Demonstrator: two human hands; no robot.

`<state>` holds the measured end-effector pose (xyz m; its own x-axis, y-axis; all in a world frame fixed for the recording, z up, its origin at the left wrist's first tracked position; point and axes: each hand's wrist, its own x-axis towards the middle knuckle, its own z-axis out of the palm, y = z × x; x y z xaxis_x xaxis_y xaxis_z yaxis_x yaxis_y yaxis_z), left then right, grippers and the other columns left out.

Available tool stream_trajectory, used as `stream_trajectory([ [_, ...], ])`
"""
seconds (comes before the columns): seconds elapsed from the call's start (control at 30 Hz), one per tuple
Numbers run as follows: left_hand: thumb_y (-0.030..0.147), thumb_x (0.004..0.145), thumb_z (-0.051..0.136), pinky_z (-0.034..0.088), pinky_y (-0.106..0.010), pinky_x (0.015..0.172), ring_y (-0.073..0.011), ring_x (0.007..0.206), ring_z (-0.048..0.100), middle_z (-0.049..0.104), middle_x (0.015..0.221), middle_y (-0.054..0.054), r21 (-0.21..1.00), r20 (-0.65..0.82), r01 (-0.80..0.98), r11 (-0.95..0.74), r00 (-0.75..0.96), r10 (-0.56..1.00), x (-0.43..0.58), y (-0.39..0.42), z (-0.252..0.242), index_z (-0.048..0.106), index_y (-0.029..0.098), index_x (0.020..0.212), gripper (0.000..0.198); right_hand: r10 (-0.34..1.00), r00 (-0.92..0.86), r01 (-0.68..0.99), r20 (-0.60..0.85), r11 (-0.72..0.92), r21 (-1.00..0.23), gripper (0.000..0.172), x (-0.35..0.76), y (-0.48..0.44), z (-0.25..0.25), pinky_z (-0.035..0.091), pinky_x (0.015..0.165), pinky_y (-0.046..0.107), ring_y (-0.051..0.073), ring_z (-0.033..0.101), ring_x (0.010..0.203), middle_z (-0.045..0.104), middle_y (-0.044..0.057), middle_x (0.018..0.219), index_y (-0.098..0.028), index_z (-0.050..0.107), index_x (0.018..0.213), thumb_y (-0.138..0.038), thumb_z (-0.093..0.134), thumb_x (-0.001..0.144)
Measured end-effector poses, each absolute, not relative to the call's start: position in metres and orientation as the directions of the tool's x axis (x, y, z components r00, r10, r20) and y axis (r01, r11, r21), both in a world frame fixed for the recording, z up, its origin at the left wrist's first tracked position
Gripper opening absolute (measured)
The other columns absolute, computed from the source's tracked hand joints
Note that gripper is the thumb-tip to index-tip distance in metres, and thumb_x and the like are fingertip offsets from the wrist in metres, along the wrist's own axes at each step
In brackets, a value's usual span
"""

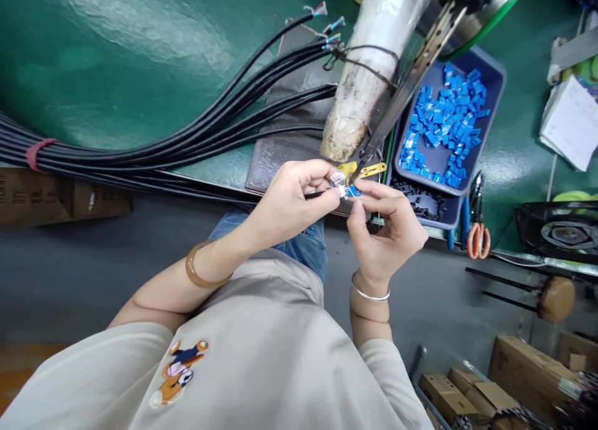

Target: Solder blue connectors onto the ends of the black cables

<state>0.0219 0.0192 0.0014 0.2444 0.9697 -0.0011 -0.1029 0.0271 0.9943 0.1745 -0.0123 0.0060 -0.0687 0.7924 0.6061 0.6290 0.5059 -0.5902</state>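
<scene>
Near the bench's front edge, my left hand (303, 196) is closed on the end of a black cable (316, 194), with white material and thin wires at its tip. Thumb and fingers of my right hand (385, 224) pinch a small blue connector (354, 191) right beside that cable end. Just above both hands is the tip of a soldering iron (380, 134), which slants down from the upper right. A yellow piece (372, 170) with holes lies behind the fingertips. The exact contact between wires and connector is too small to make out.
A bundle of black cables (187, 149) with stripped ends crosses the green bench (140, 56) from the left. A wrapped white duct (364, 68) hangs over the work spot. At right stand a bin (498, 84) of blue connectors, orange-handled scissors (479, 240) and a fan (560, 234).
</scene>
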Motion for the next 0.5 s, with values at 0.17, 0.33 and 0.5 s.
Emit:
stream_trajectory([
  [0.17, 0.014, 0.077, 0.062, 0.04, -0.016, 0.053, -0.005, 0.055, 0.045, 0.049, 0.06, 0.004, 0.995, -0.004, -0.092, 0.026, 0.24, 0.971, 0.0216, 0.0187, 0.0014, 0.062, 0.015, 0.076, 0.002, 0.789, -0.084, 0.645, 0.608, 0.508, -0.57, 0.015, 0.1755, -0.0107, 0.0055, 0.061, 0.077, 0.031, 0.016, 0.073, 0.089, 0.074, 0.002, 0.097, -0.021, 0.059, 0.084, -0.008, 0.064, 0.08],
  [0.33, 0.016, 0.076, 0.065, 0.041, -0.017, 0.054, -0.0062, 0.058, 0.047, 0.052, 0.063, 0.002, 0.997, -0.015, -0.076, 0.032, 0.223, 0.975, 0.02, 0.0179, 0.002, 0.063, 0.015, 0.076, 0.002, 0.782, -0.09, 0.66, 0.617, 0.511, -0.551, 0.015, 0.1746, -0.01, 0.0085, 0.06, 0.077, 0.032, 0.016, 0.072, 0.088, 0.074, 0.001, 0.096, -0.022, 0.059, 0.084, -0.008, 0.065, 0.08],
  [0.5, 0.015, 0.075, 0.065, 0.042, -0.017, 0.056, -0.0063, 0.06, 0.048, 0.055, 0.066, 0.002, 0.995, -0.01, -0.097, 0.033, 0.23, 0.973, 0.0195, 0.0185, 0.0024, 0.065, 0.014, 0.076, 0.002, 0.782, -0.096, 0.673, 0.616, 0.507, -0.539, 0.014, 0.1743, -0.0109, 0.0097, 0.061, 0.078, 0.032, 0.016, 0.072, 0.088, 0.074, 0.001, 0.096, -0.022, 0.059, 0.084, -0.009, 0.064, 0.081],
])
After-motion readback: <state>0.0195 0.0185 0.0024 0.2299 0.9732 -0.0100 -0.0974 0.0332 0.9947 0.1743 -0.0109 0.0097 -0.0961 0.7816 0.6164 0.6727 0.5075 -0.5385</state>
